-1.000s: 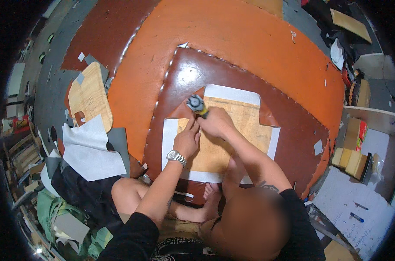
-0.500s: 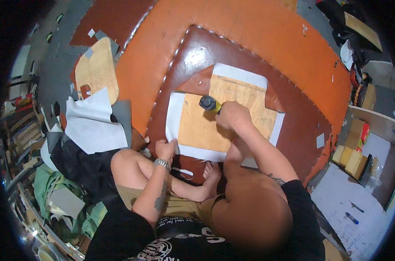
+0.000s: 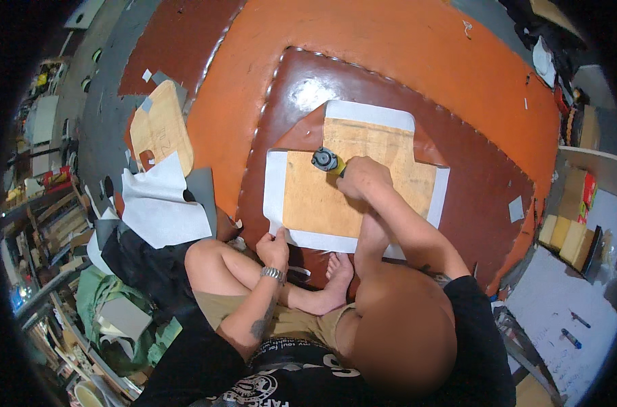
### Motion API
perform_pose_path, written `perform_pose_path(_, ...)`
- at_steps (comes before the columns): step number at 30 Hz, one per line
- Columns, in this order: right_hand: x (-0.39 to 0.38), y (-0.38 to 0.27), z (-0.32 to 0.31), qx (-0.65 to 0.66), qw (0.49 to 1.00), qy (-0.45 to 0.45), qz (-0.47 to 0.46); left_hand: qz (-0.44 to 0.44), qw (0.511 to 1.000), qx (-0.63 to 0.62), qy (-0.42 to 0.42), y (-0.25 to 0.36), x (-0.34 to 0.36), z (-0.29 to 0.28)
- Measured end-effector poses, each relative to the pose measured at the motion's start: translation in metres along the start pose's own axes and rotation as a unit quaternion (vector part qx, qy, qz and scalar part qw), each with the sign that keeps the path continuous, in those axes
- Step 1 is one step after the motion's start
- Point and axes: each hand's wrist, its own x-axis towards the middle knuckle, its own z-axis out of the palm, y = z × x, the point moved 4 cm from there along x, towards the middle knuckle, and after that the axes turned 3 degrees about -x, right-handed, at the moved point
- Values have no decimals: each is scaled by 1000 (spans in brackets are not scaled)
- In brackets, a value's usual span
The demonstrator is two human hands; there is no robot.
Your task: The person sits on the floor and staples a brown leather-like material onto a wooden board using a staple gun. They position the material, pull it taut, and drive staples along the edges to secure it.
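A wooden board [image 3: 363, 193] lies flat on brown leatherette, and its edges are framed by white-backed leatherette strips [image 3: 322, 241]. My left hand [image 3: 274, 249] is closed at the board's near left corner, thumb and fingers pinching the leatherette edge there. Over the upper middle of the board, my right hand [image 3: 364, 179] grips a black-and-yellow staple gun [image 3: 327, 161] with a round black cap. Its nose is hidden beneath the cap. My bare foot [image 3: 338, 279] rests close to the board's near edge.
At the left lie another wooden board [image 3: 162, 129], a white-backed offcut [image 3: 166, 207] and a black cloth [image 3: 156, 264]. Green sacking [image 3: 101, 302] is farther left. On the right are yellow blocks [image 3: 565, 239] and a pale written-on board [image 3: 553, 305] with pens.
The view has shifted slightly. My left hand has turned at the corner, its fingertips now pointing up to the leatherette edge. The staple gun stays over nearly the same part of the board.
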Motion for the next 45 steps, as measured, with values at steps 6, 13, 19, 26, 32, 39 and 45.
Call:
perform_pose_path(6, 3, 12, 8, 30, 999, 14, -19, -73, 989, -98, -80, 2, -2, -3)
perform_pose_path(13, 6, 25, 15, 41, 999, 31, -14, -25, 985, -144, -90, 4, -3, 11)
perform_pose_path(19, -5, 15, 17, -8, 994, 81, -73, 241, 964, -2, -113, 27, -9, 39)
perform_pose_path(26, -26, -51, 51, -35, 979, -15, -201, 216, 903, 206, -309, 31, -42, 44)
perform_pose_path(32, -29, -86, 93, -150, 933, -82, -317, 477, 822, 221, -217, 12, -37, 55)
perform_pose_path(39, -26, -87, 101, -167, 952, -88, -243, 414, 846, 154, -297, 3, -35, 57)
perform_pose_path(45, -26, -92, 89, -187, 948, -85, -241, 261, 838, 276, -393, 19, -32, 47)
